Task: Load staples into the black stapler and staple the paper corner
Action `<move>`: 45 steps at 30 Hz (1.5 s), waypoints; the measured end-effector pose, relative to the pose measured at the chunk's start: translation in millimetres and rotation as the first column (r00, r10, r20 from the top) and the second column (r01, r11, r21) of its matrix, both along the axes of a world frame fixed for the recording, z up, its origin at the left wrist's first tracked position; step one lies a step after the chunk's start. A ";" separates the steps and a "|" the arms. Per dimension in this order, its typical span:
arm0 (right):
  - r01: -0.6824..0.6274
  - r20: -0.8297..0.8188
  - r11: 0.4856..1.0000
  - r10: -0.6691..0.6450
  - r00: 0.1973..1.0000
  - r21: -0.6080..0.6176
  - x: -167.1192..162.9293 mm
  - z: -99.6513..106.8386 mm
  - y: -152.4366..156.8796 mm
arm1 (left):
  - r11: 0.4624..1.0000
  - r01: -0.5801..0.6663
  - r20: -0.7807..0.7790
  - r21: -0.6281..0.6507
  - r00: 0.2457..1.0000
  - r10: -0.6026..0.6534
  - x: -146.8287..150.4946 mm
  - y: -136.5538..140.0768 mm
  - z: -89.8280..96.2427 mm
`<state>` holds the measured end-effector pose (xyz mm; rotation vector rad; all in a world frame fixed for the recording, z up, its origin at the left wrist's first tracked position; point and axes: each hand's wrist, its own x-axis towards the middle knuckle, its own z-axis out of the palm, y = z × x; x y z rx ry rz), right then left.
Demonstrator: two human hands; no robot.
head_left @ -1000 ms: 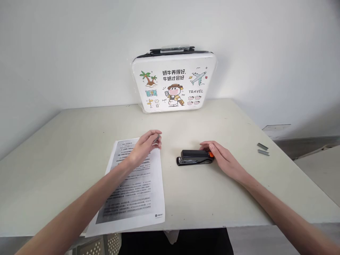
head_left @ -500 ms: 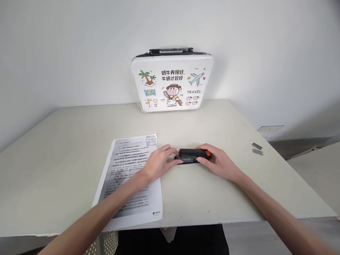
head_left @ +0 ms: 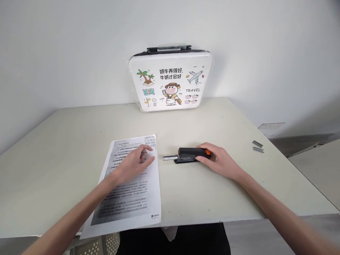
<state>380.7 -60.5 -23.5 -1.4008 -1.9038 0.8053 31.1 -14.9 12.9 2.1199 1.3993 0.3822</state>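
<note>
A black stapler (head_left: 190, 153) with an orange part at its right end lies on the table, its metal staple tray (head_left: 169, 157) sticking out to the left. Around the stapler's right end, my right hand (head_left: 216, 159) is closed with thumb and fingers. My left hand (head_left: 135, 161) hovers over the printed sheet of paper (head_left: 127, 209), left of the tray and apart from it. Its fingers are curled but parted from the thumb, with nothing visible between them.
Two grey staple strips (head_left: 258, 146) lie near the right edge of the table (head_left: 66, 148). A white cartoon-printed case (head_left: 171, 81) in clear plastic stands upright at the back against the wall. The paper's lower left corner reaches past the table's front edge.
My left hand has let go of the stapler's left end and moved left over the paper. The metal tray now extends out. My right hand stays on the stapler.
</note>
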 end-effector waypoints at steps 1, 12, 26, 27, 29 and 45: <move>-0.001 0.004 1.000 0.001 1.000 0.000 0.1 -0.1 0.0 | 1.000 -0.011 0.009 -0.025 1.000 0.012 -2.7 0.0 4.0; 0.000 0.018 1.000 0.000 1.000 0.001 0.2 1.5 -0.8 | 0.954 0.113 0.052 0.278 0.990 -0.132 12.7 -12.9 23.5; -0.009 0.005 1.000 0.009 1.000 0.014 1.2 3.5 0.7 | 0.977 0.063 0.281 -0.203 0.960 -0.003 14.6 4.6 26.9; -0.011 0.007 1.000 0.011 1.000 0.015 1.0 4.0 0.7 | 0.986 0.039 0.229 -0.162 0.973 -0.001 16.3 4.5 27.7; -0.013 0.010 1.000 0.013 1.000 0.016 0.8 4.5 0.8 | 0.999 0.010 0.133 -0.038 0.991 -0.005 21.1 2.5 28.3; -0.029 0.009 0.998 0.028 1.000 0.048 1.7 4.4 0.7 | 0.859 0.316 -0.024 0.404 0.942 -0.335 46.0 -0.9 -10.1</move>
